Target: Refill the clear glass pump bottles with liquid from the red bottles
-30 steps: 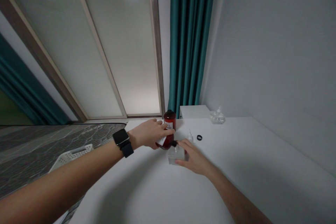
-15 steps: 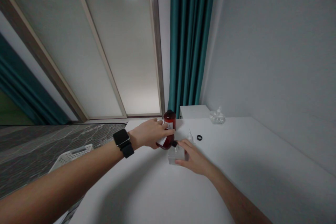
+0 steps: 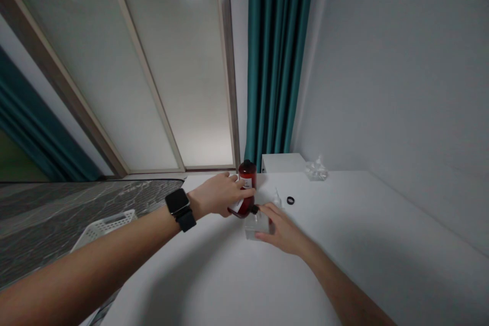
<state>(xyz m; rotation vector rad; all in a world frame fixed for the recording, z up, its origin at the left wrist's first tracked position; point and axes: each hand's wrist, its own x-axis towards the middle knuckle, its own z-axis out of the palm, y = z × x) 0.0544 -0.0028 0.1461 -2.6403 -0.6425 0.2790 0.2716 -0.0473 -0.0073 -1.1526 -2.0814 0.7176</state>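
Head view: the nearer red bottle [image 3: 248, 206] was held tilted by the left hand [image 3: 219, 194], fingers curled; just beside, the clear bottle [image 3: 253, 228] was clasped on the tabletop [image 3: 229, 285] by the right hand's [image 3: 281, 229] fingers. Pouring was probably in hand; steady aim was required.

Through the head camera I see the left hand [image 3: 217, 195] gripping a tilted red bottle [image 3: 247, 206] beside the clear container [image 3: 255, 228] in the right hand [image 3: 281, 230]. On the white table [image 3: 229, 285], I make out a black ring [image 3: 291, 200] and an upright red bottle [image 3: 250, 169].
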